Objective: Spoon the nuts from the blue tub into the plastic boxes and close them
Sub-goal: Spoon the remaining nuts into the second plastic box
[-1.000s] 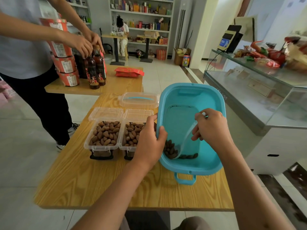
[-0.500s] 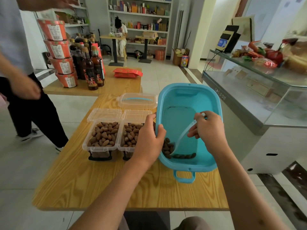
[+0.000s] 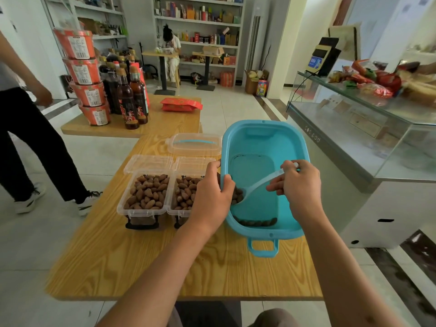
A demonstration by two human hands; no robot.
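Observation:
The blue tub (image 3: 264,135) stands tilted on the wooden table (image 3: 146,260), a few nuts (image 3: 256,222) lying along its near wall. My left hand (image 3: 212,192) grips the tub's left rim. My right hand (image 3: 298,185) holds a clear plastic spoon (image 3: 256,186) whose bowl carries nuts just inside that rim. Left of the tub stand two open plastic boxes, the left box (image 3: 145,194) and the right box (image 3: 182,194), both filled with nuts, their hinged lids lying back. My left hand hides part of the right box.
A closed clear box with a blue handle (image 3: 194,143) lies behind the open boxes. A second table holds stacked red tubs (image 3: 86,74), dark bottles (image 3: 128,97) and a red packet (image 3: 181,104). A person (image 3: 28,128) stands at the left. A glass counter (image 3: 368,128) runs along the right.
The spoon has lifted from the tub's bottom with nuts in it and now sits near the left rim. The person at the left has let go of the bottles and stepped back.

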